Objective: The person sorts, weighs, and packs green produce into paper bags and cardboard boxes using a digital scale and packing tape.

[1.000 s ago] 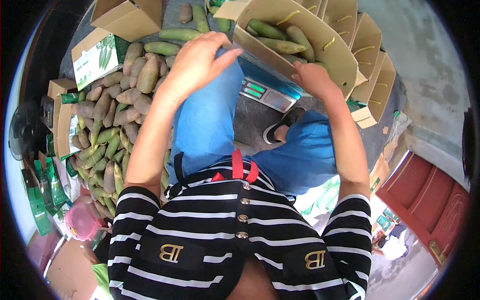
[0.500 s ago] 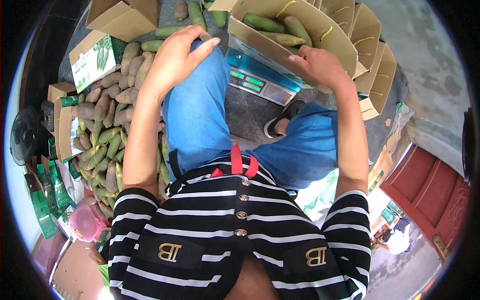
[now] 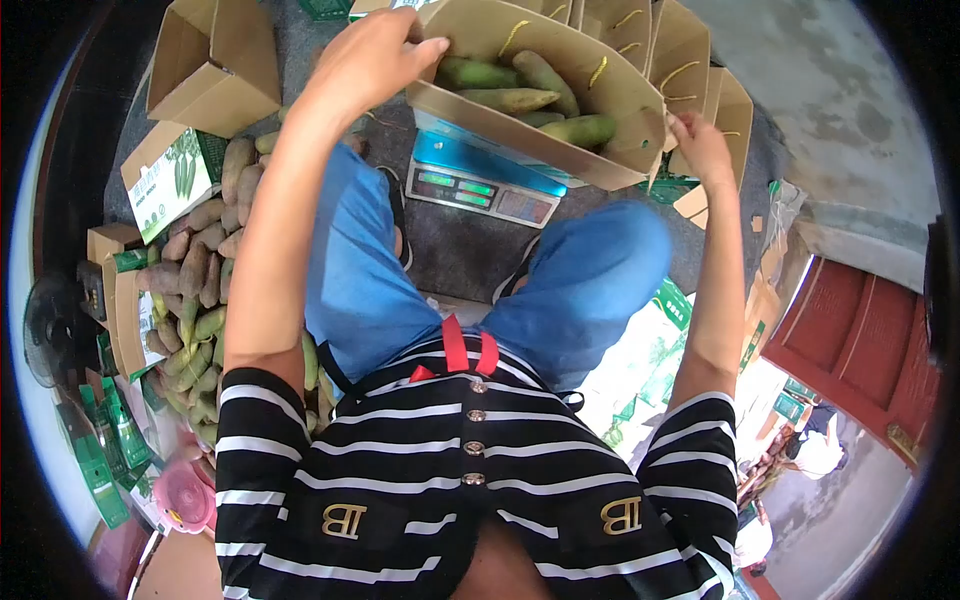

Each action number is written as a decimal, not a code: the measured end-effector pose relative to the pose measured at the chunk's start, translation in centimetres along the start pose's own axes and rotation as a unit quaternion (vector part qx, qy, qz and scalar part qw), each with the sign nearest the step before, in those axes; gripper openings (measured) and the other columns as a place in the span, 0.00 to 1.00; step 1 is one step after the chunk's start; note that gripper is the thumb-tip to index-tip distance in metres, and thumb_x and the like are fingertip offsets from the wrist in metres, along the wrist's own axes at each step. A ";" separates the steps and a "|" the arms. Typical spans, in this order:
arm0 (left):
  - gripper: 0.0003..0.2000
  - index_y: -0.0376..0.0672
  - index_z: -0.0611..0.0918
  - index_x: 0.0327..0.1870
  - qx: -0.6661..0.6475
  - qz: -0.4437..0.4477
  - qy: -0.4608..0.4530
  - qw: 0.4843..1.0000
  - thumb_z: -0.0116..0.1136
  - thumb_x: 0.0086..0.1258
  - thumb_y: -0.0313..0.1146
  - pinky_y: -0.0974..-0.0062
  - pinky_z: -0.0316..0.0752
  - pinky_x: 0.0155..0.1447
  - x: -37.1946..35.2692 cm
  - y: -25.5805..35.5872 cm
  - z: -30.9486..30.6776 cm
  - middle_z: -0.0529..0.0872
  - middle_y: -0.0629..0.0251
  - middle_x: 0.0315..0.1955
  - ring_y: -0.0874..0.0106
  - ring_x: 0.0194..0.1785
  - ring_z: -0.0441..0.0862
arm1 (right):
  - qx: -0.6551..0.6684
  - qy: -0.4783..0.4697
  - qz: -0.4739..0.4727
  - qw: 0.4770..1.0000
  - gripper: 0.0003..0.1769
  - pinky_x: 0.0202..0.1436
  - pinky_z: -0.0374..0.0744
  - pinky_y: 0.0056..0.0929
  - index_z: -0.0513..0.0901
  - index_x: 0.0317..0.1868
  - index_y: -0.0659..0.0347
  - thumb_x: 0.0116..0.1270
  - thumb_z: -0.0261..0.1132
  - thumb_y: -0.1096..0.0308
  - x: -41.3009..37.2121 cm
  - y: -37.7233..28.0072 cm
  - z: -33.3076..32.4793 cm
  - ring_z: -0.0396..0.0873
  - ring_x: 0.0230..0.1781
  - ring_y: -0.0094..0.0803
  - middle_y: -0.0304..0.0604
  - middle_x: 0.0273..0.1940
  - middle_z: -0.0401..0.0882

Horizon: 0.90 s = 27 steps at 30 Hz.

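The long, open-topped brown cardboard box [image 3: 545,135] with yellow rope handles lies at the upper centre of the frame, and 5 elongated green-skinned vegetables [image 3: 510,100] show inside it. It stands over the electronic scale with a blue plate and silver panel [image 3: 485,187], whose 3 displays glow green; I cannot tell whether the scale bears its full weight.

The left hand [image 3: 372,58] has changed most: half a second ago it was over the left knee, apart from the box — now it is at the box's left end, thumb laid over that edge. Its fingers are partly hidden, so I cannot tell whether they grip. The right hand [image 3: 700,150] was over the near wall with its fingertips inside; now it pinches the edge at the box's right end. The vegetable nearest that end, covered by the hand in the previous frame, lies in plain view.

The box and scale sit further left in the frame than before, and 2 dark shoes show instead of 1. The heap of brown and green elongated vegetables [image 3: 190,265] remains at the left, below the open plain brown carton [image 3: 215,95]; the row of open brown boxes with yellow handles [image 3: 690,65] remains at the upper right.
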<state>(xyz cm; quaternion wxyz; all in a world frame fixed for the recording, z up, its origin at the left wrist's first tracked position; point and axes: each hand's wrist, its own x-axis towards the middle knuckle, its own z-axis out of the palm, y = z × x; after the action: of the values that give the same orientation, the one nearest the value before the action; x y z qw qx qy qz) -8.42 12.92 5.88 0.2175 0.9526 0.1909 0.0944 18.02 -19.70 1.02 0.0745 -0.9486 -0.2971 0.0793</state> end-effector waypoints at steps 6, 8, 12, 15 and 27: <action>0.23 0.31 0.78 0.41 0.087 -0.118 -0.060 0.987 0.56 0.61 0.47 0.58 0.72 0.51 6.4 -4.0 6.8 0.81 0.43 0.40 0.49 0.47 0.78 | 0.044 -0.021 0.063 0.997 0.28 0.46 0.75 0.41 0.77 0.46 0.67 0.62 0.58 0.46 -1.6 2.2 4.4 0.80 0.43 0.48 0.57 0.36 0.82; 0.23 0.30 0.78 0.41 0.082 -0.134 -0.067 0.985 0.56 0.61 0.47 0.58 0.72 0.53 7.0 -6.1 8.5 0.81 0.42 0.42 0.50 0.48 0.78 | 0.085 -0.006 0.066 0.994 0.29 0.46 0.75 0.40 0.76 0.45 0.70 0.62 0.58 0.47 -1.1 2.7 5.6 0.80 0.43 0.46 0.58 0.34 0.81; 0.22 0.33 0.79 0.43 0.075 -0.147 -0.096 0.982 0.55 0.62 0.47 0.58 0.72 0.53 8.1 -6.9 9.3 0.81 0.44 0.42 0.50 0.49 0.78 | 0.120 -0.039 0.094 0.987 0.24 0.23 0.75 0.33 0.75 0.37 0.71 0.63 0.61 0.52 0.3 1.9 6.2 0.78 0.16 0.34 0.49 0.20 0.78; 0.21 0.36 0.79 0.44 0.073 -0.145 -0.087 0.983 0.54 0.62 0.47 0.58 0.72 0.52 8.7 -7.6 10.7 0.81 0.46 0.43 0.51 0.49 0.78 | 0.049 -0.091 0.126 0.987 0.22 0.44 0.76 0.39 0.78 0.40 0.66 0.63 0.56 0.52 1.4 1.5 6.6 0.82 0.35 0.43 0.51 0.28 0.82; 0.16 0.42 0.79 0.42 0.109 0.088 -0.027 0.990 0.47 0.67 0.45 0.53 0.73 0.45 9.2 0.4 10.3 0.82 0.48 0.35 0.50 0.41 0.79 | 0.056 0.033 0.147 0.987 0.22 0.41 0.74 0.45 0.79 0.34 0.66 0.63 0.59 0.51 -10.2 8.3 8.2 0.78 0.38 0.56 0.60 0.31 0.79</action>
<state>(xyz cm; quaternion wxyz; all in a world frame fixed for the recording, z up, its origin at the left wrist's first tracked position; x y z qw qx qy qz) 2.81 12.44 -2.22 0.1080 0.9859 0.1096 0.0663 12.73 -31.48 -7.44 0.1247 -0.9785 -0.1464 0.0751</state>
